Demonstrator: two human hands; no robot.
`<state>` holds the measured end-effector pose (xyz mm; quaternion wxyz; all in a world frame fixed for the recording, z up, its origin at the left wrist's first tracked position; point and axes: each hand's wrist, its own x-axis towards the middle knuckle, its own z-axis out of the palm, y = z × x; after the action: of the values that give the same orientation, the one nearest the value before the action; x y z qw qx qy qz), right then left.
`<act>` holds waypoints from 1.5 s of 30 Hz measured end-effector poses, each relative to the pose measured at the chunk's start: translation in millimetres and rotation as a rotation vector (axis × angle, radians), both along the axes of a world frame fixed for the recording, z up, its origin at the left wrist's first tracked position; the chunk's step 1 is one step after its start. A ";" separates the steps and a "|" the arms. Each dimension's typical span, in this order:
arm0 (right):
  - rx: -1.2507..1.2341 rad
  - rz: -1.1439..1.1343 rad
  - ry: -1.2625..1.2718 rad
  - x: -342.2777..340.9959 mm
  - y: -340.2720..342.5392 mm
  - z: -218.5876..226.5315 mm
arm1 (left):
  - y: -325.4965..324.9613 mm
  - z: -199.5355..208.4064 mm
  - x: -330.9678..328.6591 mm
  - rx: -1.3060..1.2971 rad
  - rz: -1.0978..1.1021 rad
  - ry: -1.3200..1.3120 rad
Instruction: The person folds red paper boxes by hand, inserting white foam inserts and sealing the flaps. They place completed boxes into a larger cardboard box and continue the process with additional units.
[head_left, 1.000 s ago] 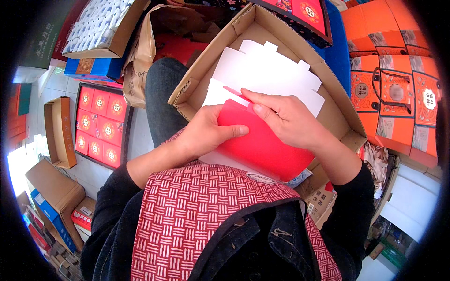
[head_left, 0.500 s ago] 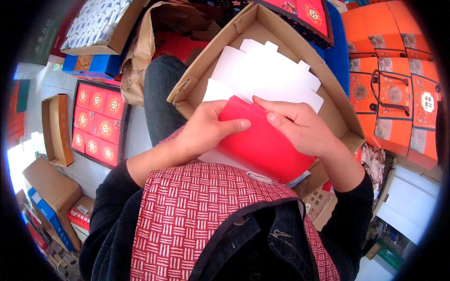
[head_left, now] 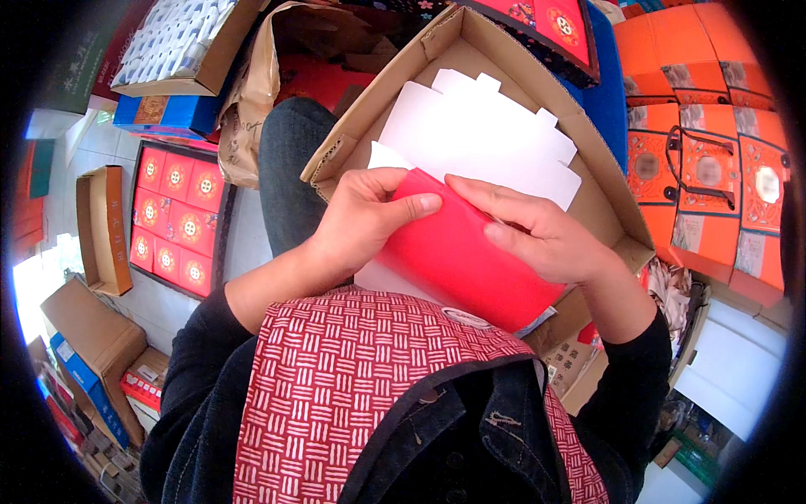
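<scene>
A red card sheet, white on its underside, curves across my lap between both hands. My left hand pinches its upper left corner, thumb on the red face and fingers behind. At the upper right edge, my right hand is closed on the same sheet, its thumb and fingers pressed along the folded rim. Just beyond my hands, a white die-cut card blank with tabs lies in an open brown cardboard tray. The fingers behind the red sheet are mostly hidden.
To the left on the floor are a dark-framed tray of red boxes and a narrow open carton. Orange gift boxes are stacked at right, one with a dark handle. At upper left, a crumpled paper bag stands beside blue boxes.
My right hand's fingers have flattened along the red sheet's upper edge, and a flap seen there earlier now lies pressed under them. The left hand has shifted slightly left.
</scene>
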<state>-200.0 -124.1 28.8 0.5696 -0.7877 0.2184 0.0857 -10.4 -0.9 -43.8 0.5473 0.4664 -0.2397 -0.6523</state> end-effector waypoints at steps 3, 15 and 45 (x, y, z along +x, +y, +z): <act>0.119 -0.011 -0.045 -5.1 -4.3 2.4 | -1.4 4.5 0.1 0.002 0.036 -0.038; 0.186 -0.024 -0.101 -2.7 -2.7 -2.1 | -5.3 1.1 5.4 -0.028 -0.034 -0.093; 0.056 -0.011 -0.121 -1.5 5.4 -7.4 | -4.1 4.2 4.8 -0.031 -0.009 -0.116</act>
<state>-201.5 -118.7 21.4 0.6041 -0.7740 0.1854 0.0409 -5.6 -5.0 -39.6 0.5366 0.4937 -0.2834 -0.6229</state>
